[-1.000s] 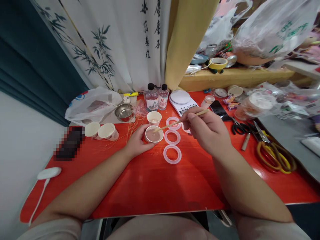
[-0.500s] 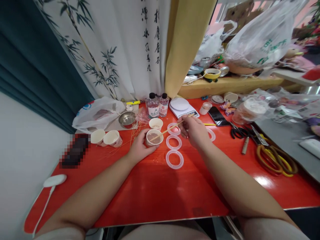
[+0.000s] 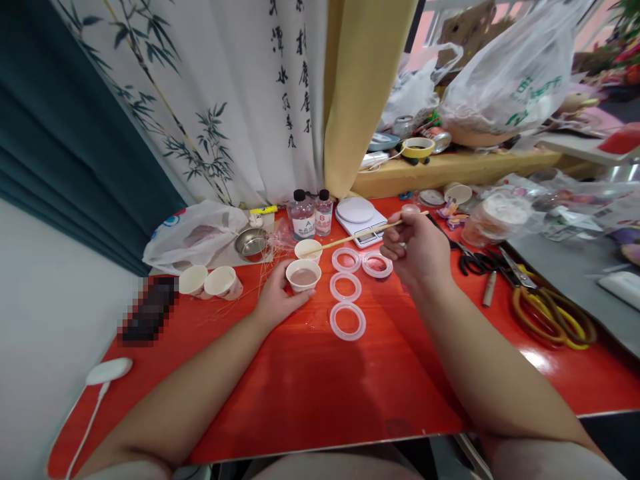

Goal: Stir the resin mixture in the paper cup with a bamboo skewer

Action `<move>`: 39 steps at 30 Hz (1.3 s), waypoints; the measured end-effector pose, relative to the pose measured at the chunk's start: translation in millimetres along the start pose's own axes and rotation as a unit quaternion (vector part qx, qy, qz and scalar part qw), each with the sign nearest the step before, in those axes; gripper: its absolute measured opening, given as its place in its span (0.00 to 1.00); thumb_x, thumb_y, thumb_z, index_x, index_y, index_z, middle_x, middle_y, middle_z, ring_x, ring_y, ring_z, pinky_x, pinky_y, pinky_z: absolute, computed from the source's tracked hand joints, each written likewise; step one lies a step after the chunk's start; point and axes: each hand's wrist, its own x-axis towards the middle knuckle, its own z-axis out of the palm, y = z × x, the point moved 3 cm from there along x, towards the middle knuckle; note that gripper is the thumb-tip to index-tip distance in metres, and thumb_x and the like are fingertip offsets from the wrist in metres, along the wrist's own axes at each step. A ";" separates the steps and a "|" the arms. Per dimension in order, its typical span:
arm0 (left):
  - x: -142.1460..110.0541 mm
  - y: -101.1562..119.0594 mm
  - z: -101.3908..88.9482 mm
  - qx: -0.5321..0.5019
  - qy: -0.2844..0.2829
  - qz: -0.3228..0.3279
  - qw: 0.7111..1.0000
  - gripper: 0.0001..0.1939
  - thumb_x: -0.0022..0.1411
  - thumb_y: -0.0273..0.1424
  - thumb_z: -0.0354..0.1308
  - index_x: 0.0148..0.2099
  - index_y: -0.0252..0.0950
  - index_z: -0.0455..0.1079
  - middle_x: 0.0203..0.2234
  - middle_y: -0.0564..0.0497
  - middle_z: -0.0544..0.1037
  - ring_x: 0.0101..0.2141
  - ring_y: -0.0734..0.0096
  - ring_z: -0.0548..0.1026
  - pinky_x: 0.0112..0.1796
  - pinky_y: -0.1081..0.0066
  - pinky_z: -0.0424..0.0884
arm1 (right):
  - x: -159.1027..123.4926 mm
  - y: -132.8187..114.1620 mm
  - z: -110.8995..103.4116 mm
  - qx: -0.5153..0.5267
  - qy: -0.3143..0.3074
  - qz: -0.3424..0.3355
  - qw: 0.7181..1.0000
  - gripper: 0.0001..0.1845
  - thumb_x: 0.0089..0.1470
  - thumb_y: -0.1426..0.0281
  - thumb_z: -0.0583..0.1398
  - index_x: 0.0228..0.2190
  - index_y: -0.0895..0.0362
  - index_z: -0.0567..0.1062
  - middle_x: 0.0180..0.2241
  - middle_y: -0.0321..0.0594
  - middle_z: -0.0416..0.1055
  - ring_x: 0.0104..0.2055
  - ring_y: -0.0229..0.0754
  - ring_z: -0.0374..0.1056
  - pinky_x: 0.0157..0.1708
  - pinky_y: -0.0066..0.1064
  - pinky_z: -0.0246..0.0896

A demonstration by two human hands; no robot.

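My left hand [image 3: 277, 298] wraps round the side of a small white paper cup [image 3: 303, 275] holding brownish-pink liquid, on the red table [image 3: 310, 380]. My right hand [image 3: 417, 250] pinches a thin wooden stick [image 3: 357, 234], lifted clear of that cup; the stick's far tip reaches over a second paper cup [image 3: 308, 249] just behind. Several translucent white ring moulds [image 3: 347, 320] lie right of the cups, between my hands. Two small bottles labelled A [image 3: 303, 215] and B [image 3: 323, 213] stand behind the cups.
A white kitchen scale [image 3: 358, 219] sits behind the rings. Two tipped paper cups [image 3: 210, 281], a steel bowl [image 3: 251, 243] and a plastic bag [image 3: 196, 233] lie at left. Scissors [image 3: 475, 261], a phone, yellow-handled tools [image 3: 553, 313] and plastic-wrapped clutter fill the right. A white device with cord [image 3: 108, 371] lies at front left.
My right hand has lifted the stick out of the held cup and drawn back to the right, so the stick's tip now hangs over the rear cup. The left hand stays on its cup.
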 end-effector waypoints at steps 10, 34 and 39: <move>-1.5 -3.7 0.6 0.007 -0.015 0.002 1.000 0.35 0.53 0.39 0.76 0.59 0.39 0.67 0.52 0.43 0.80 0.50 0.56 0.81 0.53 0.56 0.78 | -6.2 -9.8 2.4 0.006 0.001 -0.022 1.000 0.05 0.50 0.70 0.60 0.24 0.56 0.73 0.16 0.31 0.59 0.14 0.30 0.46 0.13 0.23 0.42; -1.2 0.6 0.7 0.010 -0.011 0.001 1.000 0.33 0.53 0.39 0.75 0.58 0.40 0.67 0.51 0.44 0.79 0.50 0.56 0.81 0.53 0.56 0.77 | -8.0 -14.2 3.1 0.003 -0.007 -0.039 0.999 0.05 0.52 0.70 0.59 0.26 0.56 0.74 0.16 0.31 0.60 0.14 0.31 0.45 0.13 0.24 0.41; -0.7 -0.2 0.8 0.007 -0.019 0.001 1.000 0.33 0.54 0.39 0.75 0.58 0.40 0.67 0.51 0.45 0.79 0.50 0.56 0.81 0.53 0.57 0.77 | -6.8 -15.7 2.4 -0.006 -0.003 -0.043 0.999 0.05 0.52 0.70 0.59 0.26 0.55 0.73 0.16 0.31 0.60 0.14 0.31 0.44 0.13 0.25 0.41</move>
